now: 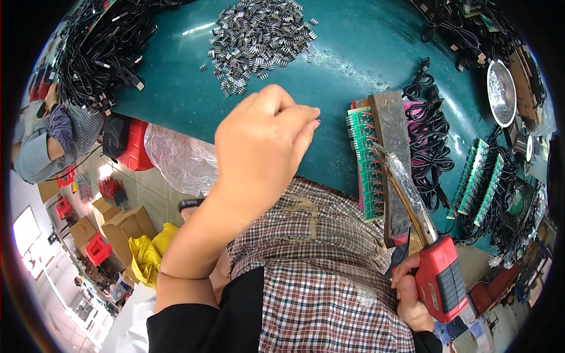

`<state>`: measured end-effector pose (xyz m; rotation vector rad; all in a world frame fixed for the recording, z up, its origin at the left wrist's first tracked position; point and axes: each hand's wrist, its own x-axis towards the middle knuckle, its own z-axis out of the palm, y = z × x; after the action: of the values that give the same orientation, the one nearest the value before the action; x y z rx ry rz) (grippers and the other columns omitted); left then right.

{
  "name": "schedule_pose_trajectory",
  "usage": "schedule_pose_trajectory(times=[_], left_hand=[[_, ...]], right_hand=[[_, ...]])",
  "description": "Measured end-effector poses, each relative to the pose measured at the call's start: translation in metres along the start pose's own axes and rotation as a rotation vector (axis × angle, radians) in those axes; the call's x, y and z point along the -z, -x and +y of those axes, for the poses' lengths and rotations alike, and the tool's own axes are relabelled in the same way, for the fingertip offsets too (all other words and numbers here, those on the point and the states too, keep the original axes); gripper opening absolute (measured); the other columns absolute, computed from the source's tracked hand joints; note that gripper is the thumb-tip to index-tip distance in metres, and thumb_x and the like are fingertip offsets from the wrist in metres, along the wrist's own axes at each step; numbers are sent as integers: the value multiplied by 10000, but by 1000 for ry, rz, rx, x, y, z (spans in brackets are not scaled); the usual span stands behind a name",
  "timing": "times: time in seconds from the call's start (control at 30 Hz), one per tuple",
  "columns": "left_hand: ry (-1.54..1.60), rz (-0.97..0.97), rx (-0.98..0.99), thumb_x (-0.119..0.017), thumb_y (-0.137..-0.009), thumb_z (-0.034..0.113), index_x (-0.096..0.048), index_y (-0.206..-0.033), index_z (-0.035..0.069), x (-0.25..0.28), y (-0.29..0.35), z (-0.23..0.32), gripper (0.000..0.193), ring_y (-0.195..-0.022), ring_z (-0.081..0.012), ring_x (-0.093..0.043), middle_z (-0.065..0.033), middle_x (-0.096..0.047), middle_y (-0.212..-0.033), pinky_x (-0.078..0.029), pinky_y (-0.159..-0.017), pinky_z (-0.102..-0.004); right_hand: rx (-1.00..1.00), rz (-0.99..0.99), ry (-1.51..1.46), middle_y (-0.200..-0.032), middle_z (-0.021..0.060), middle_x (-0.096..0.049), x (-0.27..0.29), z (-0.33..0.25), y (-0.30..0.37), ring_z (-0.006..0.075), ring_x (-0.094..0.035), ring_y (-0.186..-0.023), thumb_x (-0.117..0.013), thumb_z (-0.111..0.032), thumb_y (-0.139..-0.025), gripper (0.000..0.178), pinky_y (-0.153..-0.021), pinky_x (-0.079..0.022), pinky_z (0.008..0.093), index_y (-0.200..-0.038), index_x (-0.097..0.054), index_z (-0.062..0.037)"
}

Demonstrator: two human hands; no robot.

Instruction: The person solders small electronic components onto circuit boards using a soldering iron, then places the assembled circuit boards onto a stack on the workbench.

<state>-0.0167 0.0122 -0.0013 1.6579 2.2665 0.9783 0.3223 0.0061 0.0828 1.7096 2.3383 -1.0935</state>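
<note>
My left hand (259, 138) is raised over the near edge of the green table, thumb and fingertips pinched together. A tiny bit of something shows at the fingertips, too small to name. In my right hand (412, 300) is a red and black soldering iron (441, 276), gripped by its handle. Its metal shaft slants up and left, the tip near a strip of green circuit boards (368, 170) with short red wires. The strip lies along a worn, dark bar (393, 159). Beyond my left hand lies a heap of small black and silver connectors (259, 44).
Coiled black cables (428, 147) lie right of the bar. Farther right are more circuit board strips (474, 176), a metal bowl (501, 94) and a solder spool (522, 145). USB cables (100, 53) pile up at far left, near another person's arm (44, 147). Clear plastic (179, 156) hangs by the table edge.
</note>
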Motion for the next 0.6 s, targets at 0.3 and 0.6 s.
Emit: schedule_pose_trajectory(times=[0.3, 0.6], left_hand=[[43, -23, 12, -786, -787, 6, -744, -905, 69, -9, 10, 8, 140, -690, -140, -687, -31, -658, -859, -532, -594, -254], [744, -226, 601, -728, -896, -33, -709, -973, -21, -2, 14, 23, 80, -802, -88, -703, -57, -739, -915, -569, -721, -226]], right_hand=[[29, 21, 63, -833, 109, -661, 1, -2, 2, 301, -628, -680, -785, -174, -771, 194, -650, -505, 386, -909, -714, -58], [-2, 44, 10, -786, 85, -659, -1, 1, 3, 275, -638, -677, -773, -110, -749, 164, -640, -506, 366, -892, -708, -62]])
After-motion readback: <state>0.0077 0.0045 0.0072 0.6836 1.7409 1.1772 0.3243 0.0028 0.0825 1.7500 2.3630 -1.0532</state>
